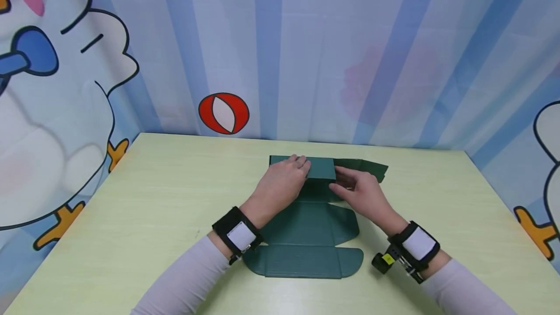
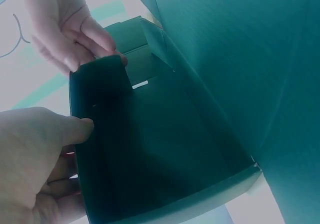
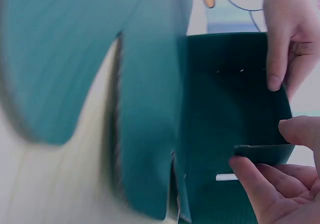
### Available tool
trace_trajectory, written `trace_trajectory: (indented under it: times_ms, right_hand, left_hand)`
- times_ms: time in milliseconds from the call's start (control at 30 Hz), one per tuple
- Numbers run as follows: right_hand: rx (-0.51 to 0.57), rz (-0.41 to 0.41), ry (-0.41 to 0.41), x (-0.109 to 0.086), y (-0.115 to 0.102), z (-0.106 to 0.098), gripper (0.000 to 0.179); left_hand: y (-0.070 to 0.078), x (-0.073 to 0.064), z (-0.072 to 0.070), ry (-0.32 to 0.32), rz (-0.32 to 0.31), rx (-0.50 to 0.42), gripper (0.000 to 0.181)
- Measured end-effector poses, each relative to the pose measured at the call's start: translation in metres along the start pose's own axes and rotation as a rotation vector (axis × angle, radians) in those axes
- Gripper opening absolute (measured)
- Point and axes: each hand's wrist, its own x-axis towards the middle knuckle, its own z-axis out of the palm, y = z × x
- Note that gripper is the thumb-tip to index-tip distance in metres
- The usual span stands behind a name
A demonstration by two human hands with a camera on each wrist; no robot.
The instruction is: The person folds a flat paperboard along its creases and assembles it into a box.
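A dark green cardboard box (image 1: 302, 225), partly folded, lies on the table with its lid panel spread flat toward me. My left hand (image 1: 282, 186) grips the far wall (image 1: 321, 168), thumb on the inside and fingers on the outside, as the left wrist view shows. At the right end, my right hand (image 1: 363, 196) pinches a short corner flap (image 3: 265, 154) that is folded inward across the box. Another side flap (image 1: 365, 166) sticks out to the right behind that hand. A small white slot (image 3: 226, 177) shows in the box floor near the folded flap.
The pale wooden table (image 1: 175, 183) surrounds the box. Behind it hangs a blue striped cloth backdrop (image 1: 306, 62) with cartoon figures and a red ball print (image 1: 224, 113). The lid's rounded side tabs (image 1: 350, 262) lie on the near part of the table.
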Motion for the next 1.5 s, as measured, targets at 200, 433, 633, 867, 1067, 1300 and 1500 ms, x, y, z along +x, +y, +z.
trace_trajectory:
  times_ms: [200, 433, 633, 867, 1067, 1300, 1500]
  right_hand:
    - [0.356, 0.165, -0.08, 0.006, -0.004, 0.0, 0.059]
    - [0.654, 0.318, -0.093, 0.012, -0.008, 0.002, 0.061]
    - [0.839, 0.43, -0.075, 0.017, -0.011, 0.006, 0.065]
    - [0.913, 0.497, -0.054, 0.025, -0.014, 0.009, 0.07]
    - [0.962, 0.536, -0.033, 0.03, -0.018, 0.009, 0.07]
    - [0.993, 0.562, -0.005, 0.031, -0.022, 0.01, 0.069]
    - [0.994, 0.565, 0.003, 0.031, -0.024, 0.012, 0.07]
  left_hand:
    - [0.0, 0.0, 0.001, 0.004, 0.001, 0.01, 0.032]
    - [0.0, 0.0, 0.002, -0.007, 0.001, 0.02, 0.032]
    - [0.001, 0.0, 0.001, -0.012, -0.001, 0.01, 0.032]
    - [0.002, 0.001, 0.0, 0.001, 0.003, 0.008, 0.031]
    - [0.001, 0.002, 0.001, -0.006, 0.009, 0.015, 0.031]
    - [0.001, 0.002, 0.0, -0.021, 0.012, 0.011, 0.031]
    - [0.001, 0.002, -0.001, -0.022, 0.012, -0.002, 0.031]
